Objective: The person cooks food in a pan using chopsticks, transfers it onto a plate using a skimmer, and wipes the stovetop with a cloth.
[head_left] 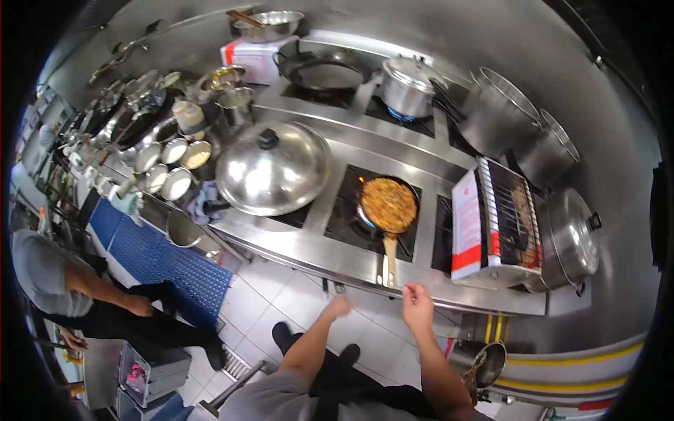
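A frying pan [390,245] with a pale wooden handle sits on a lit burner. Browned, chopped-looking food [388,204] fills it, and flame shows at its left edge. My right hand [418,306] is raised by the counter's front edge, right of the handle's end and apart from it. Its fingers are curled together; whatever they may hold is hidden. Lower and to the left, my left hand [338,307] hangs in front of the stove, close under the small dark fittings [340,288] on its front. Blur keeps its finger positions unclear.
A large domed lid [274,168] covers the left burner. Behind stand a wok [326,74] and a pressure cooker [409,85] over blue flame. A wire-racked tin [507,221] and tall pots [500,112] occupy the right. Another person [53,281] stands at left beside a blue mat [161,256].
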Motion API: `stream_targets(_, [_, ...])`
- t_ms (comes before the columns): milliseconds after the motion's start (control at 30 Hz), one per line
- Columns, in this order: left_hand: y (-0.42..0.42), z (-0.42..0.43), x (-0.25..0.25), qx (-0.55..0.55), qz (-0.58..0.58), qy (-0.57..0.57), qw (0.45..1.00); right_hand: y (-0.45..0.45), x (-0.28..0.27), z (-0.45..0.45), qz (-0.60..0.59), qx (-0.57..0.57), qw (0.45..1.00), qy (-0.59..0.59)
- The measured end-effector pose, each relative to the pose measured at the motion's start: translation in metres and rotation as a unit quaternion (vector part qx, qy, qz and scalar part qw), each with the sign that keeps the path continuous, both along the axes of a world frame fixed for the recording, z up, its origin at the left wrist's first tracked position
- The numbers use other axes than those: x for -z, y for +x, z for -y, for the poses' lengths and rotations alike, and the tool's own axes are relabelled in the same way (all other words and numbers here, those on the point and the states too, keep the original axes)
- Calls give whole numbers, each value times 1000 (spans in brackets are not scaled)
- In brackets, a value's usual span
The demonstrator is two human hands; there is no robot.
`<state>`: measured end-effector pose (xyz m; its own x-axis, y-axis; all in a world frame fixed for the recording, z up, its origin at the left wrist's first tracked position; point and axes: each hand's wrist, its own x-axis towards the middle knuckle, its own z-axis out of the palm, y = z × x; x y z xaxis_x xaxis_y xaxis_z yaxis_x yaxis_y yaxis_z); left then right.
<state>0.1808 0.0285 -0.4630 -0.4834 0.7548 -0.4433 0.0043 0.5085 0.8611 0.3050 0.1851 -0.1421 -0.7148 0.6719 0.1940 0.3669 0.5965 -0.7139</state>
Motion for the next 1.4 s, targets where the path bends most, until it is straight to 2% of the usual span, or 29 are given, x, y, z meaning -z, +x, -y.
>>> stream_targets(33, [-13,24,-58,270,-5,-51,961,-7,10,-2,-11,-9,1000,-2])
stream_targets(100, [-35,85,-264,284,213,-65,933,-15,28,-3,0,94,995,-26])
stream_targets(133, [-66,114,-332,282,261,13,923,-19,30,-3,1,95,995,-30])
stream_targets(167, [-111,144,-382,312,145,150,927,-23,32,-2,12,119,992,-25])
stream_targets(233, [-220,199,-484,241,58,338,908,-29,32,3,11,165,986,-19])
stream_targets(267, [-282,219,-525,129,-50,336,932,-32,33,5,-5,185,983,-19])
stream_targets(333, [-416,216,-609,-68,-95,371,921,-28,39,8,6,243,965,97])
stream_targets(433, [-658,178,-664,-237,10,412,880,-28,12,45,104,404,906,70])
stream_targets(500, [-772,139,-674,-338,125,403,841,-20,15,76,84,473,871,105])
stream_targets(533, [-798,123,-681,-322,209,403,831,-9,14,92,141,473,861,121])
stream_targets(567, [-829,105,-681,-332,312,427,781,-23,-10,121,157,503,843,108])
stream_targets(600, [-890,86,-670,-295,354,432,775,-31,-22,143,100,532,837,75])
stream_targets(667, [-989,50,-651,-251,410,466,743,-37,-30,179,114,585,801,59])
stream_targets(733, [-1056,30,-639,-198,580,339,713,-52,-46,212,139,601,786,47])
stream_targets(767, [-1103,16,-623,-262,666,339,611,-61,-50,223,145,609,778,49])
stream_targets(800, [-1100,6,-623,-256,670,322,618,-63,-49,233,148,613,775,43])
stream_targets(867, [-1074,13,-639,-252,561,290,733,-73,-56,250,151,620,770,23])
stream_targets(900, [-1011,21,-643,-321,308,320,836,-78,-56,252,153,614,773,28])
stream_targets(933, [-992,28,-633,-231,169,272,919,-87,-55,243,150,602,783,39])
stream_targets(967, [-990,39,-622,-151,17,219,964,-92,-50,239,150,600,785,41])
stream_targets(1033, [-981,67,-599,-163,-182,167,955,-93,-28,231,120,560,819,36])
stream_targets(1100, [-961,87,-601,-199,-374,76,903,-93,12,215,107,559,814,114])
stream_targets(1133, [-927,104,-619,-189,-394,46,898,-83,44,207,92,573,813,43])
stream_targets(1167, [-906,115,-632,-198,-443,4,874,-61,102,196,-59,589,792,-148])
stream_targets(1200, [-897,127,-640,-203,-488,-41,848,-47,150,186,-198,569,724,-337])
stream_targets(1233, [-901,141,-640,-217,-491,-41,843,-61,169,187,-236,569,675,-406])
stream_targets(1267, [-901,155,-638,-218,-575,-43,788,-84,189,189,-279,562,620,-471])
stream_targets(1300, [-897,163,-642,-212,-655,-49,724,-108,207,190,-276,549,617,-491])
stream_targets(1400, [-845,186,-644,-284,-625,-125,717,-166,255,196,-332,521,571,-540])
